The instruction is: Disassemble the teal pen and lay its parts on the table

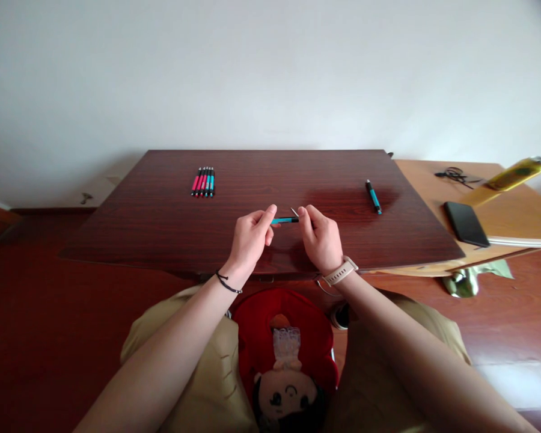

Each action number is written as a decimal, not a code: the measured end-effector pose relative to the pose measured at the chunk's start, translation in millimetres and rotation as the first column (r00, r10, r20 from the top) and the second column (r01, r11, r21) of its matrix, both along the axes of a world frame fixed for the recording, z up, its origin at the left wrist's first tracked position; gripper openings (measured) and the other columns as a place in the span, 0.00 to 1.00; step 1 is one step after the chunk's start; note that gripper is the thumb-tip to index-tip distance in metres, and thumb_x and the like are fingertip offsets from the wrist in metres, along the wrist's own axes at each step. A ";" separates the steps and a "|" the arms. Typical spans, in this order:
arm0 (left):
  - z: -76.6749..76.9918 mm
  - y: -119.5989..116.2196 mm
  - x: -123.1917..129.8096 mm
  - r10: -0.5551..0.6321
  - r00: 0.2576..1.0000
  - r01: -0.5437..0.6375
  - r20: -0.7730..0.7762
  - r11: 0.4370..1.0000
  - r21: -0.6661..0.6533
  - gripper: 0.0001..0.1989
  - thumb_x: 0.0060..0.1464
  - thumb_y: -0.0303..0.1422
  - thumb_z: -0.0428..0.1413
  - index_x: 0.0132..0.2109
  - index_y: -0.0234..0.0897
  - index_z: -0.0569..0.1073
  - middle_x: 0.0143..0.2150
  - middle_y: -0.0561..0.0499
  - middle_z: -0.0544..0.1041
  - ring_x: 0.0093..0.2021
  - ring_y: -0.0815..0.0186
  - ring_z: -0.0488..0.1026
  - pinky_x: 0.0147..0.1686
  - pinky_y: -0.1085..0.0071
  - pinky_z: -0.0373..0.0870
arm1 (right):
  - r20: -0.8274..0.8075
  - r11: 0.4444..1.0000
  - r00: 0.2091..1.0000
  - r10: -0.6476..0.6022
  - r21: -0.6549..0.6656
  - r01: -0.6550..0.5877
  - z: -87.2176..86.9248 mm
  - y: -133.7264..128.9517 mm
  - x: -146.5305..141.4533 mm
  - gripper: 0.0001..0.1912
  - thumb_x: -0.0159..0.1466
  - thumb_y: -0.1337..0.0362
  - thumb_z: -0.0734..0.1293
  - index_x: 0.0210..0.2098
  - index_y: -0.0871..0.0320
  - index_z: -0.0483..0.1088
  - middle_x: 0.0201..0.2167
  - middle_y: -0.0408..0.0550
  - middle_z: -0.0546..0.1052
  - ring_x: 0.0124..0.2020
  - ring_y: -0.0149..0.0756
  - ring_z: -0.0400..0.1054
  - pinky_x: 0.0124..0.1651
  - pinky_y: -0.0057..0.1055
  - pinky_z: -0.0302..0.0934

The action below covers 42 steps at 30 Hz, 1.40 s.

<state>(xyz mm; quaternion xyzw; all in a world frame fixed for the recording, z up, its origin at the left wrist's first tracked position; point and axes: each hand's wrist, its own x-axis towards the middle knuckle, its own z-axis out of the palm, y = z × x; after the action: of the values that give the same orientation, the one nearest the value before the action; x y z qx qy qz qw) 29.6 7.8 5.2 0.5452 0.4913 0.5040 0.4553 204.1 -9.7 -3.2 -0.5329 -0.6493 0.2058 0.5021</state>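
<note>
While above the near table edge — both hands' fingers, left hand, right hand, pinched on teal pen — bare tabletop around.

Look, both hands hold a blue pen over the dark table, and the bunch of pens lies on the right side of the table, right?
Not quite. The head view shows the bunch of pens on the table's left side. Both the left hand and right hand do hold the blue pen.
</note>
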 end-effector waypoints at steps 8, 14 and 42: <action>-1.8 3.0 -11.2 -0.114 0.992 0.113 0.051 0.993 0.026 0.14 0.63 0.45 0.69 0.39 0.39 0.83 0.27 0.53 0.75 0.28 0.70 0.66 0.28 0.71 0.56 | -0.057 0.996 0.998 0.017 -0.087 -0.022 -19.3 8.9 6.0 0.31 0.80 0.38 0.57 0.28 0.51 0.57 0.23 0.40 0.62 0.27 0.34 0.52 0.35 0.35 0.45; -9.5 4.5 -13.7 -0.053 0.997 0.052 -0.054 0.998 -0.028 0.31 0.67 0.56 0.62 0.23 0.39 0.75 0.17 0.54 0.65 0.21 0.71 0.59 0.27 0.68 0.54 | -0.127 0.992 0.989 0.072 -0.095 -0.085 -24.8 8.0 6.4 0.32 0.79 0.36 0.58 0.28 0.52 0.61 0.25 0.40 0.65 0.28 0.34 0.54 0.35 0.35 0.48; -25.6 12.8 -28.3 -0.143 0.982 0.149 0.126 0.988 -0.040 0.26 0.64 0.56 0.66 0.32 0.37 0.75 0.21 0.56 0.69 0.23 0.73 0.63 0.26 0.74 0.54 | -0.250 0.995 0.968 -0.019 -0.102 -0.007 -38.9 17.7 10.0 0.28 0.79 0.36 0.57 0.37 0.51 0.68 0.32 0.43 0.76 0.27 0.34 0.61 0.32 0.32 0.57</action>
<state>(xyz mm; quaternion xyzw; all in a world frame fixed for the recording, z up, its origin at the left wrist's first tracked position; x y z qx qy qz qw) 1.3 20.6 -20.4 0.5363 0.4332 0.4898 0.5337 214.1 8.1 -42.2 -0.5295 -0.5678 0.3028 0.5528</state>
